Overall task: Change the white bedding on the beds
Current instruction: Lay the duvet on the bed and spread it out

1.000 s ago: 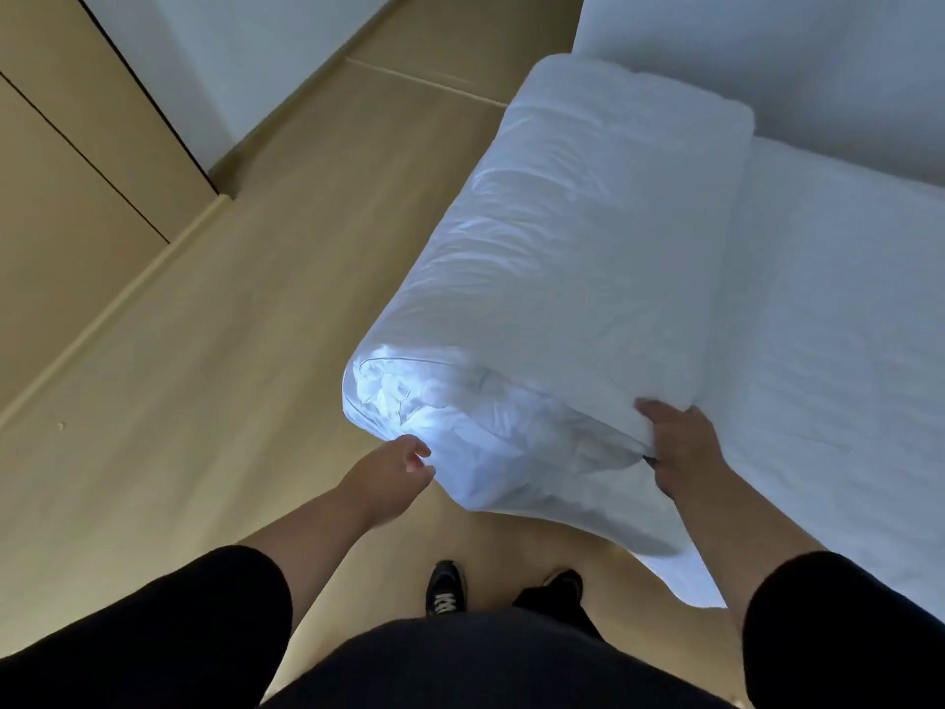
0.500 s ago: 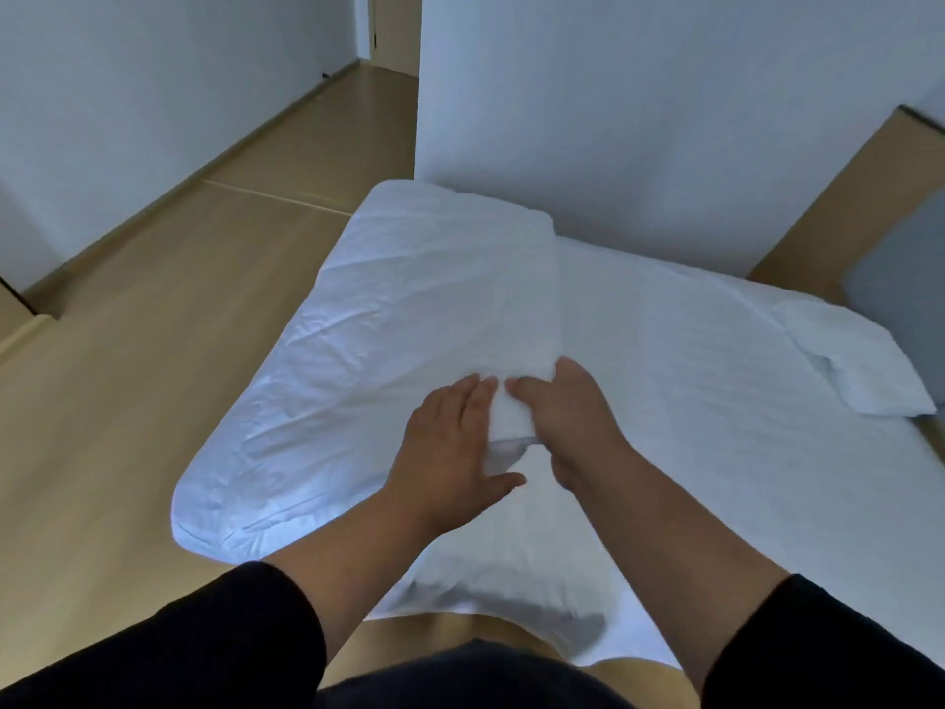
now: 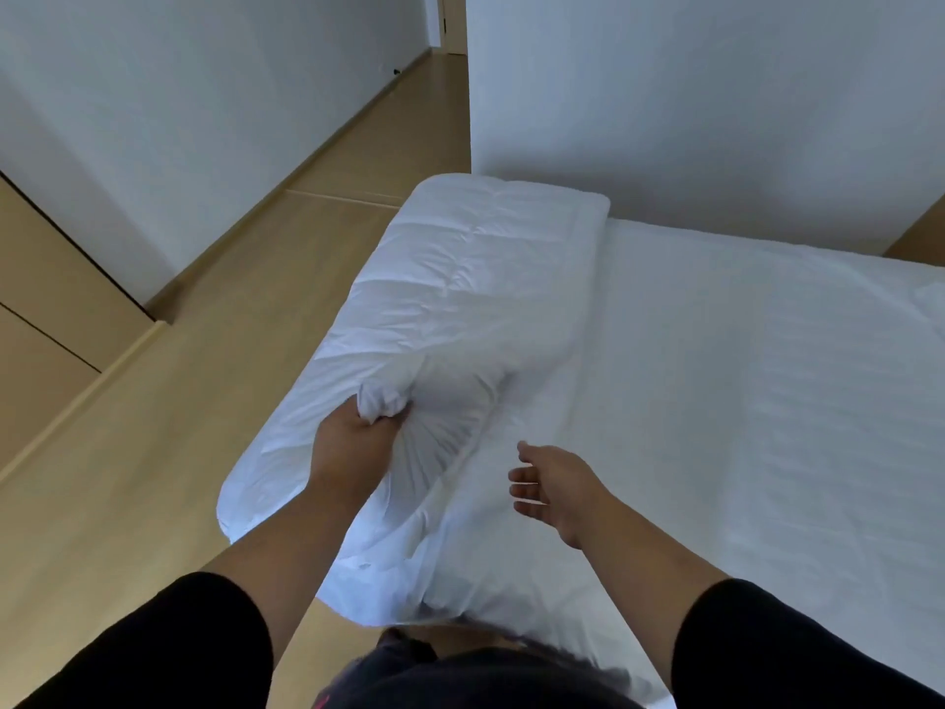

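Left hand (image 3: pixel 358 442) has its grip bunched tight on the folded duvet (image 3: pixel 460 309) at the bed (image 3: pixel 767 401) edge, right hand (image 3: pixel 549 491) loose, holding nothing; better grab a second fistful alongside, lift evenly.

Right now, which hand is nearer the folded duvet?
Left. The left hand grips a bunch of the folded duvet; the right hand is open, beside it over the bed sheet.

A folded white duvet (image 3: pixel 475 294) lies along the left edge of the white-sheeted bed (image 3: pixel 757 401), one fold bunched up.
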Demonstrator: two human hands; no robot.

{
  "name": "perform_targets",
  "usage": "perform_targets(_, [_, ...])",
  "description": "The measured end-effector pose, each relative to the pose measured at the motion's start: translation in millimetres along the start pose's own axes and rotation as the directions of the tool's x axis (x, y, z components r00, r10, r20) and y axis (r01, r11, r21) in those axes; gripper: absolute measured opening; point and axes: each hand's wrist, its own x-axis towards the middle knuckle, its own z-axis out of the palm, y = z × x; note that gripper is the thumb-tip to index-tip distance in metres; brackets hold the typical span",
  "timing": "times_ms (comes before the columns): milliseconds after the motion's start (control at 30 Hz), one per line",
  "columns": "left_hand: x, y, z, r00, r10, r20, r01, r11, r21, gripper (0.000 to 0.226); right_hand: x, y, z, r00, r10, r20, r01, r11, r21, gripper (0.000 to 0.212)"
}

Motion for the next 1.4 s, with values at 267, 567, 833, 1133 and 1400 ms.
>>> perform_targets(267, [101.9, 35.1, -44.5, 0.993, 0.005, -0.120, -0.023, 0.988, -0.153, 0.010, 80.4, -6.7, 50.7, 0.991, 0.123, 0.056, -0.129, 0.984, 0.124, 0.044])
perform_targets(567, [236.7, 16.2, -100.9, 0.988, -0.089, -0.129, 0.046, 0.953, -0.301, 0.004, 170.8, 4.4, 228.4, 0.907, 0.367, 0.208, -0.403, 0.898, 0.176, 0.067])
perform_targets(833, [303.2, -27.6, -140.3, 0.952, -0.188, -0.241, 0.089, 0.925, -0.368, 0.011, 238.5, 54.9, 347.0, 0.810, 0.433, 0.396, -0.584, 0.656, 0.478, 0.057])
perform_targets(1133, [298.8, 15.0, -114.6, 0.978, -0.035, -0.205, -0.028, 0.954, -0.297, 0.005, 241.5, -21.7, 281.4, 0.964, 0.237, -0.122, -0.203, 0.949, 0.240, 0.020])
perform_targets(1400, [212.1, 81.8, -38.4, 0.973, 0.230, 0.031, -0.216, 0.944, -0.251, 0.019, 133.4, -133.0, 45.5, 0.777, -0.141, -0.614, 0.328, 0.923, 0.203, 0.044])
